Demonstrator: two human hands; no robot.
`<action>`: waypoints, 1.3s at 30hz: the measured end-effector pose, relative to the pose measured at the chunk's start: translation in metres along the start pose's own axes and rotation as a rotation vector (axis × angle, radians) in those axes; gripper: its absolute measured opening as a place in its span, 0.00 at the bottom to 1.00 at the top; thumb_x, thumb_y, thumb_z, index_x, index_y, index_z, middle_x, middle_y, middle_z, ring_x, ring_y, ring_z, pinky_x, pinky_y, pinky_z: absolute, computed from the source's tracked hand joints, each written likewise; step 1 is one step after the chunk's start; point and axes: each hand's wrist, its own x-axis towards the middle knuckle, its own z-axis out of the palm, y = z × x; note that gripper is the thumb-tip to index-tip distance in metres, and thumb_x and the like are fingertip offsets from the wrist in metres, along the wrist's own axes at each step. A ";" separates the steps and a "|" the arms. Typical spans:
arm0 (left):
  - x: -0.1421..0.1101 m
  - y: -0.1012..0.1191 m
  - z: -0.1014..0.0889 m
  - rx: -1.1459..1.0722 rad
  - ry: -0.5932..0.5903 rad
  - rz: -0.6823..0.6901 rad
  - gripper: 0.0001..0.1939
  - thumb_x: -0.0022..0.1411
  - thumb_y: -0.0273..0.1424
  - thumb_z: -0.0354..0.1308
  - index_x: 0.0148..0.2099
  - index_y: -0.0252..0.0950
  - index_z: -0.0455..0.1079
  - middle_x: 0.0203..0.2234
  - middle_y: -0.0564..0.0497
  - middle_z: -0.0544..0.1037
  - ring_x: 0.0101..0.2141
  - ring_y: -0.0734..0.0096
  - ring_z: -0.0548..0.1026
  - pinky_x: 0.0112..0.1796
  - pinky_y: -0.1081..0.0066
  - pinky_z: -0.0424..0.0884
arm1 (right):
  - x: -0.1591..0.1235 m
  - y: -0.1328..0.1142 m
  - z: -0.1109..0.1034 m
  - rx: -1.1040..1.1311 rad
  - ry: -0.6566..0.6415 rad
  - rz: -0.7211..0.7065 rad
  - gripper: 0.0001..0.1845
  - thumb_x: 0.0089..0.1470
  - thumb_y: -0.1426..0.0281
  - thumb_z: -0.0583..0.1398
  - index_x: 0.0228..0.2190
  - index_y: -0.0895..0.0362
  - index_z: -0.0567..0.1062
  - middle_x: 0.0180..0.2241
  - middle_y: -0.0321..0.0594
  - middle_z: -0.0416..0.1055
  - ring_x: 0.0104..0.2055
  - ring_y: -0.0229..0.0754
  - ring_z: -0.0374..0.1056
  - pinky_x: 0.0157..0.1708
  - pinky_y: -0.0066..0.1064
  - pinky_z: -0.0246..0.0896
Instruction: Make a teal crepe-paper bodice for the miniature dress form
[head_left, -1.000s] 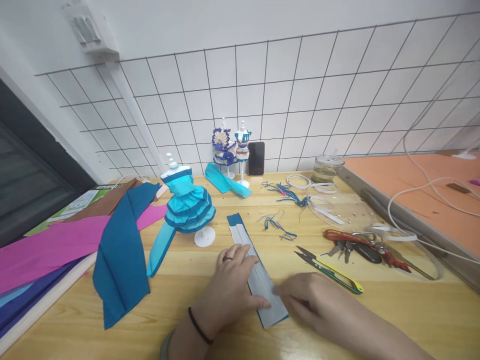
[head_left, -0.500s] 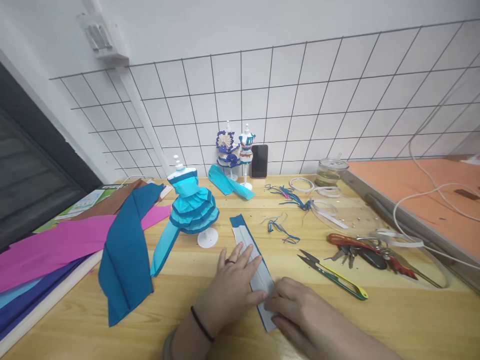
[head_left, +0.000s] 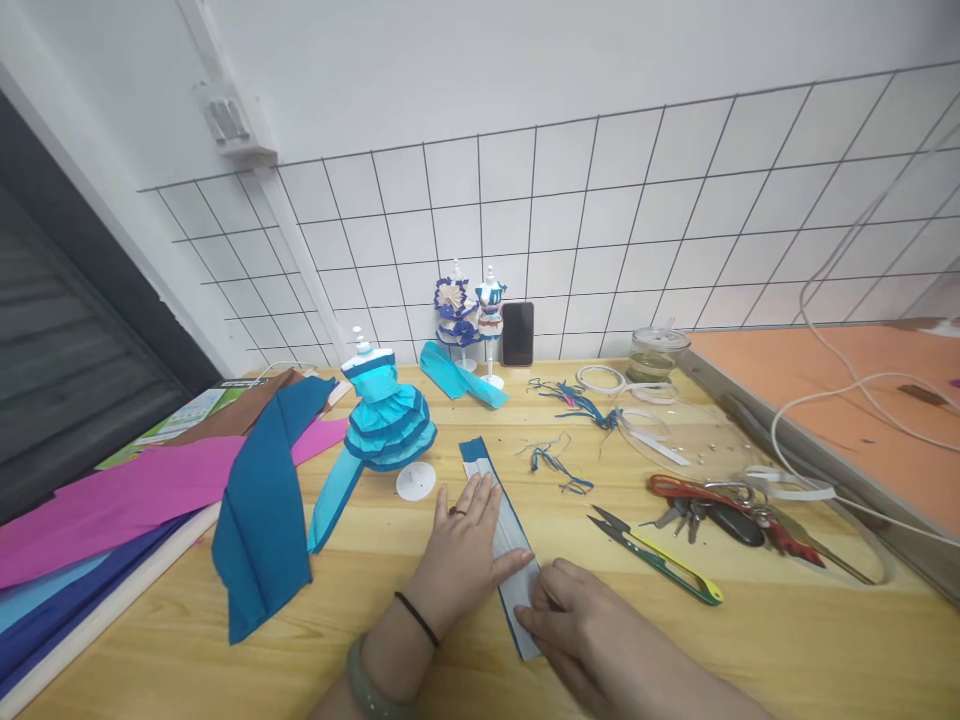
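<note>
A narrow teal crepe-paper strip (head_left: 513, 528) lies slantwise on the wooden table, most of its upper face covered by a greyish-white layer. Bare teal shows at its far end. My left hand (head_left: 459, 545) rests flat across the strip's middle, fingers stretched and thumb out to the right. At the near right edge, my right hand (head_left: 589, 618) has its fingers curled in, with thumb and forefinger pinching the strip's side. To the left stands a small dress form (head_left: 386, 415) wearing a ruffled turquoise and teal paper dress.
Thread snips (head_left: 660, 560) and a bunch of keys (head_left: 694, 520) lie to the right. Teal paper offcuts (head_left: 555, 465) sit beyond the strip. Folded paper sheets (head_left: 262, 510) cover the left side. Two small dress forms, a phone (head_left: 517, 335) and a lidded jar (head_left: 657, 355) stand along the wall.
The camera view has shifted slightly. My left hand still presses flat on the strip, its fingers closer together. My right hand has moved slightly along the strip's near right edge.
</note>
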 end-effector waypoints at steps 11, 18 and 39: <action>0.038 -0.022 -0.017 -0.044 0.213 -0.112 0.18 0.60 0.29 0.46 0.52 0.32 0.63 0.49 0.42 0.69 0.51 0.59 0.62 0.51 0.61 0.57 | 0.000 -0.003 -0.007 0.024 0.022 -0.004 0.10 0.50 0.80 0.52 0.26 0.57 0.70 0.30 0.39 0.67 0.33 0.38 0.60 0.30 0.26 0.54; 0.076 -0.038 -0.024 -0.053 0.124 -0.157 0.09 0.60 0.32 0.51 0.41 0.34 0.69 0.38 0.47 0.73 0.40 0.65 0.70 0.43 0.60 0.65 | 0.001 -0.005 -0.010 0.028 0.023 0.010 0.09 0.49 0.80 0.54 0.24 0.57 0.70 0.29 0.38 0.67 0.32 0.36 0.60 0.28 0.23 0.53; 0.077 -0.040 -0.034 -0.202 0.004 -0.303 0.14 0.61 0.33 0.51 0.48 0.34 0.63 0.43 0.47 0.70 0.39 0.65 0.71 0.38 0.60 0.70 | 0.002 -0.003 -0.009 0.017 0.047 0.005 0.09 0.50 0.79 0.54 0.24 0.57 0.71 0.29 0.39 0.68 0.32 0.37 0.62 0.29 0.24 0.55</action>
